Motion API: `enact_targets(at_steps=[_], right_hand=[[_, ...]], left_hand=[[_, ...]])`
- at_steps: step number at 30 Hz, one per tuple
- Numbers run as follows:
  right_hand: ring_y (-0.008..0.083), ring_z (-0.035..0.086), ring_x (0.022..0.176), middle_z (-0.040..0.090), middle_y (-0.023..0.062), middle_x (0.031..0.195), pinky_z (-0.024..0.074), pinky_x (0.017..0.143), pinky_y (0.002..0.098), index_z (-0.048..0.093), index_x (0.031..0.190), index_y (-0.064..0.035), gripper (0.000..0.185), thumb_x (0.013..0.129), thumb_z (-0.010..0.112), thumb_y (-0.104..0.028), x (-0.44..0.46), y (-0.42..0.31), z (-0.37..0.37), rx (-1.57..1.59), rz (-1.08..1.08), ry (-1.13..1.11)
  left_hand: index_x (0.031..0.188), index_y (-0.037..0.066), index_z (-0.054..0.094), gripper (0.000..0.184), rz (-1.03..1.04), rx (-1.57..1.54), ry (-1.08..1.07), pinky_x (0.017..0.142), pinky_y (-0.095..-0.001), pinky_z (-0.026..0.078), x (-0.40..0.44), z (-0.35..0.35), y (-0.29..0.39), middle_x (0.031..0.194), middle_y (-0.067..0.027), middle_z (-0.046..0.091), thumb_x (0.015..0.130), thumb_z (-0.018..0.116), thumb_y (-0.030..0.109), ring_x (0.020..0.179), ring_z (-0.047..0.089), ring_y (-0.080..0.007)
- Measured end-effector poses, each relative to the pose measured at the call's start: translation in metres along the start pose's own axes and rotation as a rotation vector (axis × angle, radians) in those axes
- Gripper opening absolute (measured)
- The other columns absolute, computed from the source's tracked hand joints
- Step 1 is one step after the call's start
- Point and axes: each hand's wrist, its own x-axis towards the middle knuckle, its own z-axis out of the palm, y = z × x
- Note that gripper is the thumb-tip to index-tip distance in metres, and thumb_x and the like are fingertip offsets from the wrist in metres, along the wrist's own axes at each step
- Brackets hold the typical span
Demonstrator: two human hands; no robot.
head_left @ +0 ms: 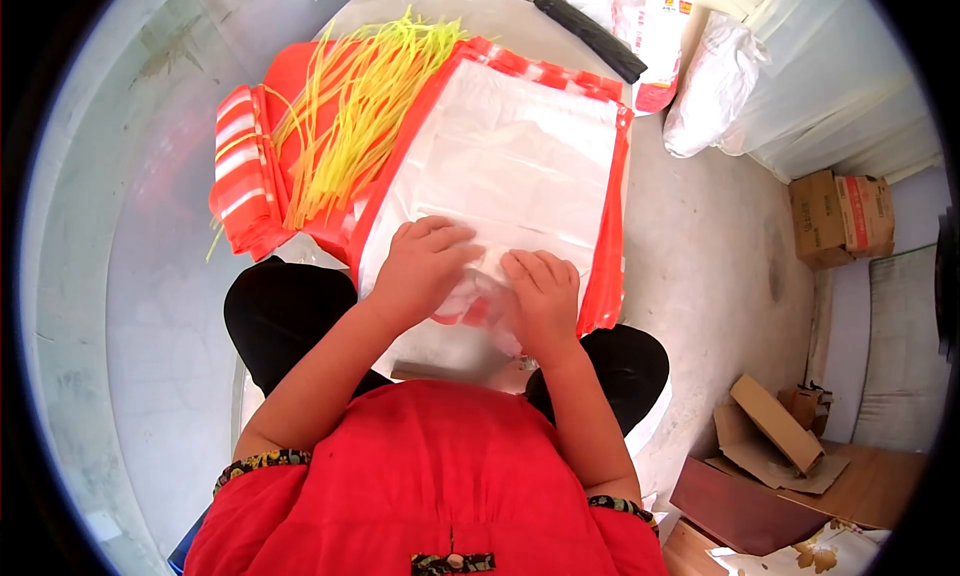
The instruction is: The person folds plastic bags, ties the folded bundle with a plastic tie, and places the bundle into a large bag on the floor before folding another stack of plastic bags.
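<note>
Head cam, both hands [484, 286] on clear bags' [500, 166] near edge

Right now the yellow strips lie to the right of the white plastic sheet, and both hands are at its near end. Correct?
Wrong side: the head view shows the yellow strips left of the white plastic sheet. The left hand and right hand are at its near end, as stated.

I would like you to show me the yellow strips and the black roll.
Yellow strips [352, 116]: head view, middle of the bundle.
Black roll [590, 38]: head view, middle of its length.
</note>
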Motion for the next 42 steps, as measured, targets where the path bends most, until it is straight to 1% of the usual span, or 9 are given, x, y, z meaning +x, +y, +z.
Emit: enact_targets(at_steps=[9, 15, 21, 24, 27, 30, 33, 39, 42], right_hand=[[0.0299, 0.070, 0.104, 0.075, 0.0087, 0.114, 0.0568, 0.085, 0.0404, 0.074, 0.109, -0.0075, 0.030, 0.079, 0.074, -0.002, 0.014, 0.012, -0.013, 0.064, -0.027, -0.072], [0.0320, 0.069, 0.084, 0.072, 0.0152, 0.092, 0.0551, 0.075, 0.0385, 0.073, 0.105, -0.0035, 0.018, 0.093, 0.071, -0.018, 0.030, 0.001, -0.057, 0.215, 0.255, -0.345], [0.0253, 0.057, 0.066, 0.061, 0.0153, 0.074, 0.0468, 0.065, 0.0370, 0.069, 0.099, 0.0007, 0.027, 0.096, 0.069, -0.027, 0.067, 0.031, -0.058, 0.283, 0.381, -0.436], [0.0397, 0.064, 0.083, 0.066, 0.0215, 0.085, 0.0493, 0.076, 0.0461, 0.069, 0.095, 0.0007, 0.031, 0.099, 0.064, -0.030, 0.076, 0.045, -0.045, 0.372, 0.498, -0.472], [0.0395, 0.064, 0.084, 0.067, 0.0217, 0.086, 0.0496, 0.077, 0.0450, 0.070, 0.096, 0.0016, 0.033, 0.100, 0.065, -0.031, 0.082, 0.055, -0.036, 0.342, 0.554, -0.563], [0.0206, 0.057, 0.070, 0.061, 0.0126, 0.075, 0.0469, 0.068, 0.0357, 0.069, 0.095, 0.0031, 0.035, 0.098, 0.068, -0.032, 0.080, 0.060, -0.027, 0.341, 0.556, -0.501], [0.0245, 0.062, 0.073, 0.066, 0.0135, 0.082, 0.0498, 0.071, 0.0370, 0.070, 0.094, 0.0008, 0.032, 0.097, 0.070, -0.031, 0.074, 0.061, -0.018, 0.302, 0.551, -0.379], [0.0340, 0.063, 0.102, 0.068, 0.0143, 0.103, 0.0497, 0.089, 0.0444, 0.069, 0.096, -0.0039, 0.023, 0.087, 0.074, -0.024, 0.064, 0.055, -0.005, 0.002, 0.209, -0.039], [0.0339, 0.061, 0.108, 0.067, 0.0132, 0.112, 0.0472, 0.094, 0.0475, 0.069, 0.103, -0.0058, 0.027, 0.080, 0.078, -0.018, 0.054, 0.041, -0.016, -0.070, 0.069, -0.160]], left_hand=[[0.121, 0.009, 0.070, 0.043, -0.034, 0.100, -0.040, 0.112, -0.0520, 0.042, -0.006, -0.013, -0.009, 0.129, -0.0096, 0.069, 0.079, 0.071, 0.003, 0.132, 0.059, -0.0320], [0.121, 0.004, 0.070, 0.040, -0.212, -0.177, -0.230, 0.097, -0.0415, 0.053, -0.007, -0.047, -0.009, 0.116, -0.0130, 0.074, 0.081, 0.074, 0.000, 0.113, 0.069, -0.0299], [0.117, -0.002, 0.070, 0.023, -0.570, -0.474, -0.091, 0.078, -0.0322, 0.054, 0.003, -0.042, -0.017, 0.096, -0.0128, 0.074, 0.096, 0.070, 0.010, 0.087, 0.070, -0.0192], [0.117, 0.002, 0.071, 0.025, -0.623, -0.496, -0.070, 0.076, -0.0339, 0.054, 0.009, -0.036, -0.021, 0.093, -0.0127, 0.074, 0.096, 0.067, 0.015, 0.081, 0.070, -0.0234], [0.112, 0.003, 0.072, 0.023, -0.677, -0.488, -0.066, 0.073, -0.0352, 0.053, 0.011, -0.028, -0.026, 0.088, -0.0128, 0.073, 0.096, 0.067, 0.020, 0.078, 0.069, -0.0239], [0.106, 0.004, 0.072, 0.023, -0.742, -0.415, -0.090, 0.070, -0.0377, 0.052, 0.016, -0.027, -0.026, 0.081, -0.0133, 0.070, 0.095, 0.068, 0.023, 0.075, 0.068, -0.0251], [0.101, 0.000, 0.070, 0.021, -0.753, -0.312, -0.111, 0.067, -0.0365, 0.051, 0.024, -0.032, -0.019, 0.079, -0.0131, 0.069, 0.094, 0.071, 0.020, 0.071, 0.066, -0.0231], [0.095, 0.004, 0.069, 0.024, -0.719, -0.179, -0.090, 0.066, -0.0432, 0.052, 0.025, -0.030, -0.017, 0.075, -0.0152, 0.069, 0.094, 0.070, 0.028, 0.072, 0.069, -0.0334], [0.096, 0.004, 0.068, 0.026, -0.687, -0.143, -0.078, 0.065, -0.0446, 0.052, 0.023, -0.027, -0.018, 0.072, -0.0158, 0.068, 0.095, 0.070, 0.029, 0.070, 0.068, -0.0349]])
